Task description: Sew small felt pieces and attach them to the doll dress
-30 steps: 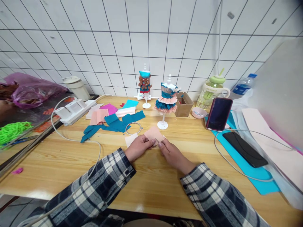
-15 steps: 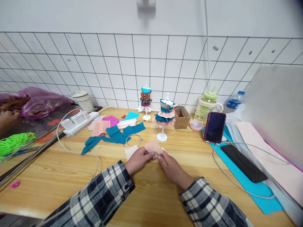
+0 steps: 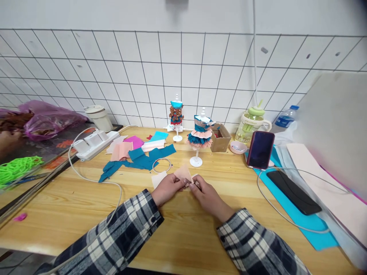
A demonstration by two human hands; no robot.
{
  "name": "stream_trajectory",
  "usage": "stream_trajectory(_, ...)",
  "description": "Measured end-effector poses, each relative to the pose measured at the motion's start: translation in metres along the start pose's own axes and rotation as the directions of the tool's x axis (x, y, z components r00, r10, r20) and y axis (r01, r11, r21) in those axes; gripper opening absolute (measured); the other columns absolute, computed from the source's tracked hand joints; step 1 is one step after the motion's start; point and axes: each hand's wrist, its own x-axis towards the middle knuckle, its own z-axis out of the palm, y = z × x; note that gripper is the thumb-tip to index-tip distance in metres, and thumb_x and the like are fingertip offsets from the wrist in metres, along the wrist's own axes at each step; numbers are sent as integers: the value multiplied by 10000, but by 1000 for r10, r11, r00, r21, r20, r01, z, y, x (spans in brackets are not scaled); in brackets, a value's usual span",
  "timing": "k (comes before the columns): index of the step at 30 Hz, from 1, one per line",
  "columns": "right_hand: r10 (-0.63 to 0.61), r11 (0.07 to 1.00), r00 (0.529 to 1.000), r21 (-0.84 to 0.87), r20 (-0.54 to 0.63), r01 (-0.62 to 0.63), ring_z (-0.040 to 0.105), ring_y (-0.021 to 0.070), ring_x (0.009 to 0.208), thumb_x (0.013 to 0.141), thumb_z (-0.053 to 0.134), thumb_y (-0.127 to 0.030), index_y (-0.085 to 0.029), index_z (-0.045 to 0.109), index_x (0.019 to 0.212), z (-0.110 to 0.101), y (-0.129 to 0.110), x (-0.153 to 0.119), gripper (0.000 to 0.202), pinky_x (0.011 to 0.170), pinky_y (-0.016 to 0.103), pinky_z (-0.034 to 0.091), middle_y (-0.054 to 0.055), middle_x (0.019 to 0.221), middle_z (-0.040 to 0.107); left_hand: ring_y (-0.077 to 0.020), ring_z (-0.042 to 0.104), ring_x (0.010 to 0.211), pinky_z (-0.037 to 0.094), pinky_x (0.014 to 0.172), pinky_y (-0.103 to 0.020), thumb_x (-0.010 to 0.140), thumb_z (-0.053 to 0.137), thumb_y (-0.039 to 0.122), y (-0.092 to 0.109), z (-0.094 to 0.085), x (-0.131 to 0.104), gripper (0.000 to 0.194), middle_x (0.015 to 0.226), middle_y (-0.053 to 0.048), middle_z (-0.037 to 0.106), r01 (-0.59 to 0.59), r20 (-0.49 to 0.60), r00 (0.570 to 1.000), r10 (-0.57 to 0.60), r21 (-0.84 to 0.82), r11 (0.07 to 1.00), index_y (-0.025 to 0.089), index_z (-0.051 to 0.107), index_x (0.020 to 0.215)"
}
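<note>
Between my two hands is a small piece of peach crepe paper (image 3: 183,173). My left hand (image 3: 169,188) pinches its left side between thumb and fingers. At its lower right corner my right hand (image 3: 205,193) is closed on the same paper, fingertips pressed together. A paler paper piece (image 3: 158,178) lies on the table by my left hand. Just beyond are a thin ring (image 3: 161,165) and strips of teal crepe paper (image 3: 140,158). A mini dress form (image 3: 200,131) in a ruffled teal and peach paper dress stands behind my hands.
A second dressed form (image 3: 176,114) stands farther back beside a cardboard box (image 3: 220,138). To the left are a power strip (image 3: 97,146) and a white cup (image 3: 99,117). On the right are a propped phone (image 3: 260,150), a pink dish (image 3: 238,147) and a cable. Another person's hand (image 3: 10,143) shows far left.
The peach paper has turned slightly, its top corner now pointing up more sharply. My right hand has shifted a little at its corner. The camera view has tilted slightly down.
</note>
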Motion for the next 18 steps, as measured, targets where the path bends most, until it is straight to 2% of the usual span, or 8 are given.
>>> stream_trajectory(5,-19,998,1000,57,-8,19,571,182,825,938,336,-414,-196,487,1041,2,3,1,284,739,298,411,47,875,633,-123,500,571,393,581,-234,726,613,516,2,0,-1,386,621,-10,605,-9,-6,1000,9,-13,1000,138,619,648)
stream_trajectory(7,-24,997,999,78,-20,26,570,186,840,940,335,-406,-197,494,1050,4,6,2,285,739,299,413,56,882,633,-124,503,574,398,592,-240,731,612,515,0,0,-1,388,634,-13,613,-21,-4,1000,21,-25,999,132,631,677)
stream_trajectory(12,5,996,999,89,-42,-2,558,182,784,938,319,-438,-199,505,1058,7,7,2,327,683,292,410,48,860,615,-159,569,653,435,650,-265,729,622,508,-2,0,-1,398,750,-45,677,-6,25,1000,7,-44,999,122,674,808)
stream_trajectory(18,12,998,999,69,-39,-9,532,171,724,936,307,-442,-193,493,1015,7,5,1,321,651,286,400,34,808,582,-171,584,695,436,648,-261,722,629,497,6,2,-4,364,761,-34,686,-2,13,1000,3,-33,999,141,681,778)
